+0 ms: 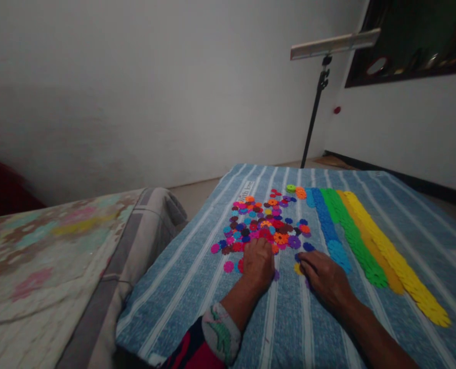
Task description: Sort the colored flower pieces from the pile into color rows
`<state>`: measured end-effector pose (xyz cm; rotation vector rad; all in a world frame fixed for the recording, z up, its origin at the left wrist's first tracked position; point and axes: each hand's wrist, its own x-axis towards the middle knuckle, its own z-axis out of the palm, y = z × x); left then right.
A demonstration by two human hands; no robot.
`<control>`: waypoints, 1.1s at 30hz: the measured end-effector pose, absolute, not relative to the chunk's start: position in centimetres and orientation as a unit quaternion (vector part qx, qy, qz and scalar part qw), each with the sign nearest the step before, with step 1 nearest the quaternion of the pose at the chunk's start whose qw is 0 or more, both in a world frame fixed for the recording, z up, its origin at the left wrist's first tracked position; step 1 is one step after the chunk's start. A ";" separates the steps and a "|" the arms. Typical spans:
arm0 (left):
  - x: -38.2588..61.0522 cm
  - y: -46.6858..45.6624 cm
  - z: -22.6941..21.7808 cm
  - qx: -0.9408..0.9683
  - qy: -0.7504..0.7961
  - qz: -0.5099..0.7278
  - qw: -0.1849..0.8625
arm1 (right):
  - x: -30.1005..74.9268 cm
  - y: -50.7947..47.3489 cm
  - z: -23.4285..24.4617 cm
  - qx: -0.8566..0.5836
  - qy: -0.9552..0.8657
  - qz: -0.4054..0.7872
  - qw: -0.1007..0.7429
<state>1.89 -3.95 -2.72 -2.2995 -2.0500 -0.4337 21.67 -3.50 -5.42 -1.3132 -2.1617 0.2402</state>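
Observation:
A loose heap of notched plastic discs in many colours lies on the blue striped cloth. At its near edge, my left hand reaches in with bent fingers drawn together; the tips are hidden, and what they hold does not show. My right hand is closed in a pinch, a dark blue disc at its fingertips. Just beside these fingers are a yellow disc and another dark blue disc. A pink disc lies left of my left hand.
Overlapping rows of yellow discs, orange discs, green discs and blue discs run along the right. A lime disc lies at the far end. Left stands a covered bed; behind, a black stand.

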 end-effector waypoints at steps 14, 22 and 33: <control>2.4 -4.4 -2.8 -0.757 -0.631 -0.167 0.028 | 21.6 -3.2 -6.9 -0.462 -0.836 0.042 0.292; 2.2 -4.4 -2.1 -0.729 -0.667 -0.147 0.034 | 21.3 -3.2 -6.7 -0.465 -0.834 0.035 0.294; 1.9 -4.0 -2.0 -0.724 -0.671 -0.161 0.003 | 21.2 -3.3 -6.4 -0.456 -0.841 0.026 0.289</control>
